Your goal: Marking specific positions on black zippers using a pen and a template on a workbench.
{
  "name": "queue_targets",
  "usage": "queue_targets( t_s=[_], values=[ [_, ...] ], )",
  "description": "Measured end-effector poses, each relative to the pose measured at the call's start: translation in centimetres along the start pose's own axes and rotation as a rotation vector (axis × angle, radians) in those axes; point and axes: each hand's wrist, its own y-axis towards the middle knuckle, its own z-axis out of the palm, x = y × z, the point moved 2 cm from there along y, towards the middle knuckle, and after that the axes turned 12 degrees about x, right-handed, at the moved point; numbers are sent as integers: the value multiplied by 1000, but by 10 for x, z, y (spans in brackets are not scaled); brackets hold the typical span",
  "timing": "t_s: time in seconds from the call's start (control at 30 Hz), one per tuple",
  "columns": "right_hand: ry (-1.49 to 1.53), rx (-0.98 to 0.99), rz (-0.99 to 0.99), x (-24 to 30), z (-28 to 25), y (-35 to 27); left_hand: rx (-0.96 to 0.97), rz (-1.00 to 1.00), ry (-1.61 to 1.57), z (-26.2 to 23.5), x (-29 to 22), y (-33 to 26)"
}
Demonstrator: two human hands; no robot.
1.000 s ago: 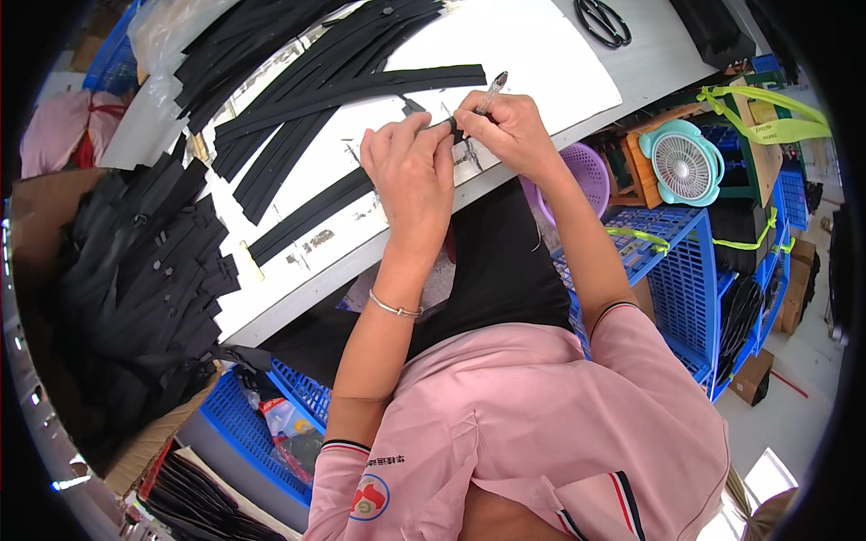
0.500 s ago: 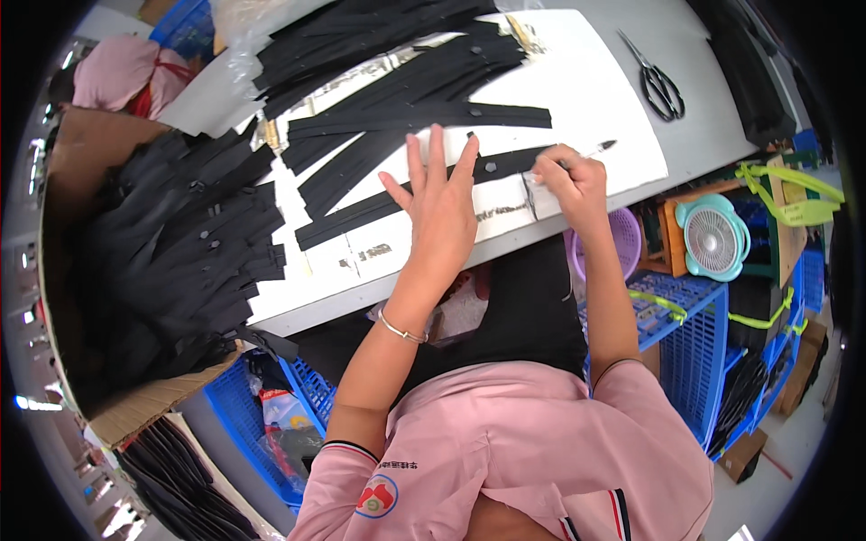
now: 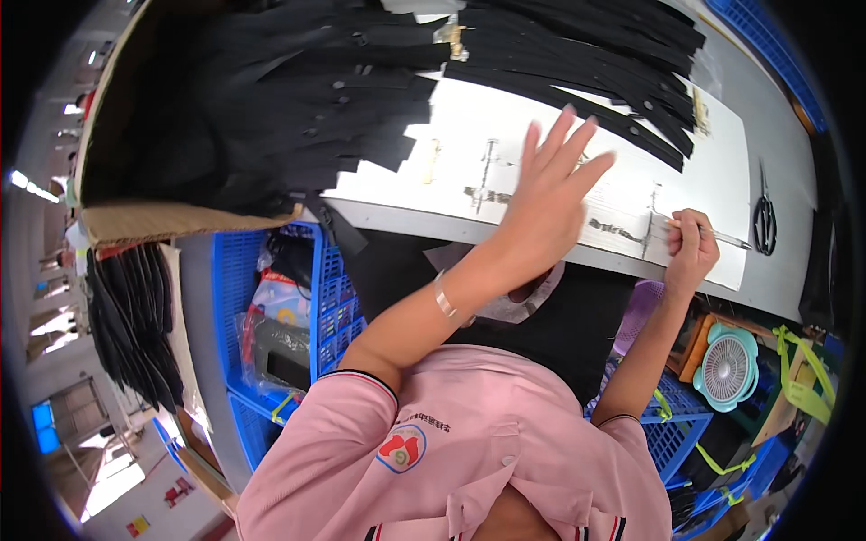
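Mostly hidden: we see the table (image 3: pixel 505 221) only in part; heaped black strips (image 3: pixel 298 99) cover its left and far side, spilling over a cardboard box (image 3: pixel 171 221).
Sheet: white sheet (image 3: pixel 631 180) with faint marks, bare at the centre.
Crates: blue crates (image 3: pixel 334 298) under the table's edge; contents hard to read.
Left hand (image 3: pixel 546 194): raised over the sheet, fingers spread wide, holding nothing.
Right hand (image 3: pixel 690 248): pinched on a pen (image 3: pixel 717 236), tip on the sheet.
Scissors (image 3: pixel 765 216): right of the pen.
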Motion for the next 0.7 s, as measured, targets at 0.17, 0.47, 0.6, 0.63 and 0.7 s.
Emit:
queue_targets(
  t_s=[0.17, 0.47, 0.6, 0.63, 0.7],
  values=[
    [-12, -2, 14, 2, 3, 0, -75, -285, 251, -60, 23, -132],
    [-32, -3, 13, 10, 6, 2, -337, -455, 492, -122, 92, -212],
    [-26, 13, 27, 14, 12, 4, -456, -377, 239, -108, 87, -153],
    [-36, 5, 34, 14, 13, 4, -377, -308, 185, -100, 83, -132],
    [-54, -11, 21, 17, 18, 3, -230, -137, 98, -80, 70, -87]
  ],
)
